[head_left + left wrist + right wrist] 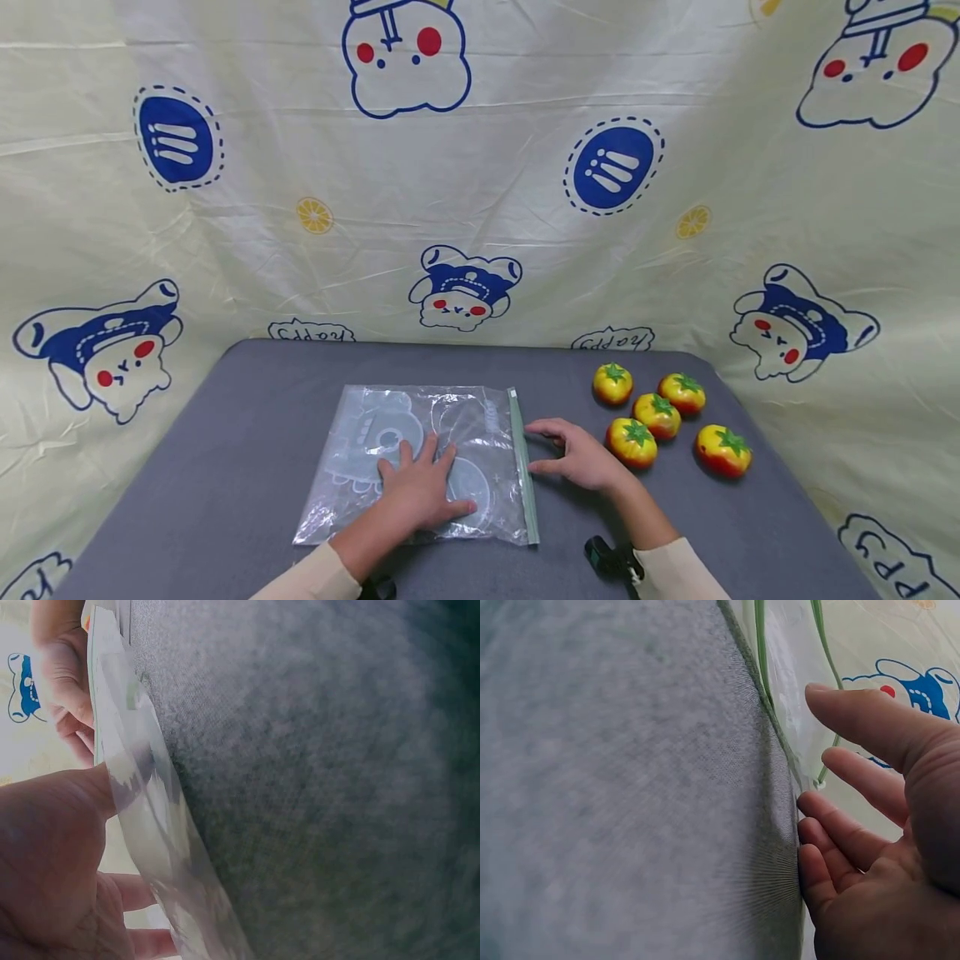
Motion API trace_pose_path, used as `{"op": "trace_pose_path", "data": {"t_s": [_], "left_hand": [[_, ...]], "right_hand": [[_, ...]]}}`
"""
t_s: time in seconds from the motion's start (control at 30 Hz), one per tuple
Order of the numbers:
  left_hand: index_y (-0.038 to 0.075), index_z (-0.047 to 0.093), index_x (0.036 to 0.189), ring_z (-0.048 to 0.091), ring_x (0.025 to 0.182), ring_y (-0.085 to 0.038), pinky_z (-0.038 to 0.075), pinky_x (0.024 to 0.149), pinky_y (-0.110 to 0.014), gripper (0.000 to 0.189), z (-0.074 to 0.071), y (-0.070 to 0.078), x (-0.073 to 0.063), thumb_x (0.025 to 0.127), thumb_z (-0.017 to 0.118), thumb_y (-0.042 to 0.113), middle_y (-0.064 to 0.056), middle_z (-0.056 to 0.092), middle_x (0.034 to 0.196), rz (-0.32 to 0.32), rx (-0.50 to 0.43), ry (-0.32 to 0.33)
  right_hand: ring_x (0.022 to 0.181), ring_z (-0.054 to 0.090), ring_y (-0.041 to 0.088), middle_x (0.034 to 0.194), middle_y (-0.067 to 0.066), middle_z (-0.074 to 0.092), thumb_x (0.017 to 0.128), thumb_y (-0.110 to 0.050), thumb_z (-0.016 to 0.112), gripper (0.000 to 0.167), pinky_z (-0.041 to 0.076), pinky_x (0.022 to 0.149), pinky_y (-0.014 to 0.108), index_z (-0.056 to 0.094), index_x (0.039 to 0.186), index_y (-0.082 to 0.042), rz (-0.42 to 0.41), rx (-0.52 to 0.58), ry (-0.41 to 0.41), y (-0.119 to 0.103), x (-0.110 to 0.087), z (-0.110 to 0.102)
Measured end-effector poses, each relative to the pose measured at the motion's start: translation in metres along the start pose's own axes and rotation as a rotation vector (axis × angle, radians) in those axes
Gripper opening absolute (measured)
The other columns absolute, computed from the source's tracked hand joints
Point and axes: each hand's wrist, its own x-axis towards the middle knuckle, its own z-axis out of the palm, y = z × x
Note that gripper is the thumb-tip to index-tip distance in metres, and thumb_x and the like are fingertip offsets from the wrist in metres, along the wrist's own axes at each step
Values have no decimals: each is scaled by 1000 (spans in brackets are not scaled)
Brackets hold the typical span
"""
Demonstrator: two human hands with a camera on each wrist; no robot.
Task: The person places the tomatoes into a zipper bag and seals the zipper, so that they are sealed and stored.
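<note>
You're resting a splayed left hand (418, 493) on the zip bag (483, 450), parking your loose, empty right hand (587, 458) by its green edge (525, 479); roomy worktop (240, 475) is stretching left of it.

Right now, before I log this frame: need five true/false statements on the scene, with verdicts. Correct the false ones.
1. Five red-and-yellow fruits lie on the table. True.
2. The left hand rests on the clear bag. True.
3. The right hand holds one of the fruits. False: it is beside the bag's green strip.
4. In the head view, the fruits are left of the bag. False: all five are to its right.
5. Both hands are in the head view. True.
</note>
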Motion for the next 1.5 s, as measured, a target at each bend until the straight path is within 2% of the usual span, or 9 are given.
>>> {"op": "trace_pose_path", "data": {"t_s": [0.23, 0.4, 0.57, 1.03, 1.13, 1.27, 1.4, 1.5], "left_hand": [[22, 44, 156, 26, 150, -53, 27, 107, -80, 97, 0, -2, 1, 79, 71, 74, -13, 33, 166, 1, 2, 2], [22, 44, 156, 26, 150, -54, 25, 108, -81, 97, 1, -2, 1, 79, 71, 74, -13, 33, 166, -3, -8, 4], [22, 45, 156, 24, 149, -58, 23, 108, -82, 97, 1, -1, -1, 78, 72, 73, -15, 33, 166, 4, -21, 13], [21, 50, 152, 15, 146, -68, 16, 110, -83, 95, -1, -3, 0, 75, 79, 69, -22, 30, 164, -25, -102, 18], [18, 49, 152, 12, 149, -64, 15, 114, -79, 98, 0, -5, 0, 74, 80, 68, -22, 27, 166, 14, -80, 29], [9, 49, 151, 18, 154, -51, 20, 119, -71, 99, -2, -7, 0, 77, 78, 67, -19, 29, 166, 122, -13, 42], [5, 48, 150, 36, 146, -42, 33, 113, -68, 97, -2, -8, 1, 79, 77, 66, -15, 39, 158, 189, 17, 45], [10, 48, 151, 41, 140, -44, 36, 108, -70, 95, -2, -7, 1, 79, 79, 63, -16, 43, 155, 197, -1, 43]], "right_hand": [[137, 48, 41, 148, 19, 52, 86, -32, 83, 61, 41, 110, 64, 63, 138, -10, -11, -12, -32, 0, 4, 0], [139, 43, 44, 150, 18, 50, 81, -36, 86, 62, 33, 112, 71, 67, 135, -13, 19, -127, -24, -2, 7, 3], [139, 41, 46, 150, 19, 50, 77, -37, 89, 62, 24, 107, 81, 69, 132, -15, 38, -219, -12, -6, 6, 4], [141, 37, 46, 155, 17, 44, 77, -38, 90, 66, 27, 107, 75, 67, 135, -18, 84, -219, -43, -11, 9, 5], [142, 36, 45, 156, 16, 43, 77, -38, 90, 67, 27, 107, 75, 67, 136, -18, 85, -213, -45, -10, 9, 5], [143, 35, 45, 156, 16, 43, 77, -38, 90, 68, 26, 109, 74, 66, 137, -19, 96, -197, -43, -9, 9, 6], [144, 34, 44, 157, 15, 42, 76, -39, 90, 68, 25, 110, 74, 66, 137, -20, 112, -191, -42, -9, 8, 6], [144, 34, 44, 157, 14, 42, 76, -38, 90, 68, 25, 111, 73, 66, 137, -20, 121, -191, -44, -9, 8, 6]]}}
